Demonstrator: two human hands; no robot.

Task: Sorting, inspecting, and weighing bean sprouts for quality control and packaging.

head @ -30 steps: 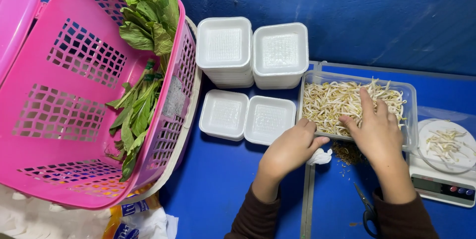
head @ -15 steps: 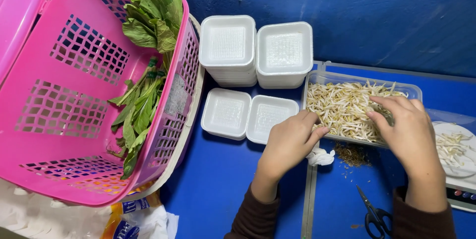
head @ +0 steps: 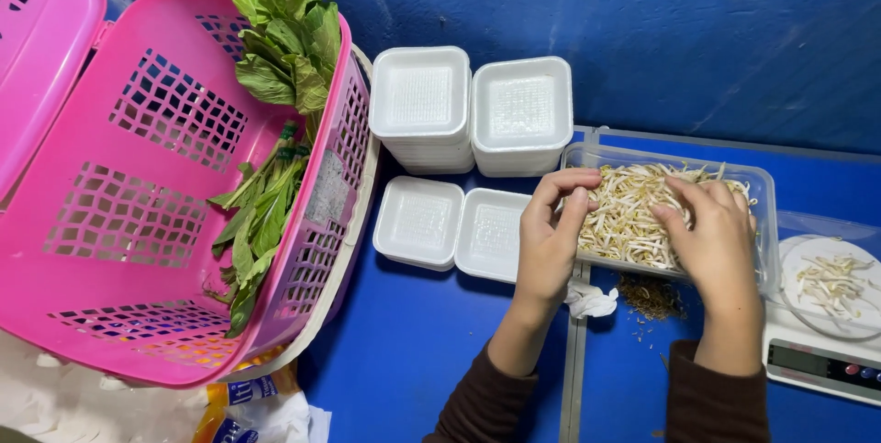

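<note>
1. The pink basket (head: 156, 223) fills the 9 o'clock side of the blue worktop (head: 413, 351), tilted, with leafy greens (head: 275, 131) draped along its right wall.
2. The clear tub (head: 762, 213) of bean sprouts (head: 633, 213) sits at 3 o'clock. A second ago only the right hand was in it; now both are, so sorting goes on two-handed.
3. White foam trays: two stacks (head: 468, 108) at 12 o'clock, two single trays (head: 454, 227) just below, touching the tub's left side.
4. A scale (head: 821, 351) at 4 o'clock carries a few sprouts on its dish.
5. The left hand (head: 551, 241) curls over the tub's near-left rim, fingers pinching sprouts; the right hand (head: 711, 232) lies palm-down on the heap, fingers bent into it.
6. A crumpled white scrap (head: 589, 301) and brown trimmings (head: 652, 296) lie below the tub, crowding nothing.
</note>
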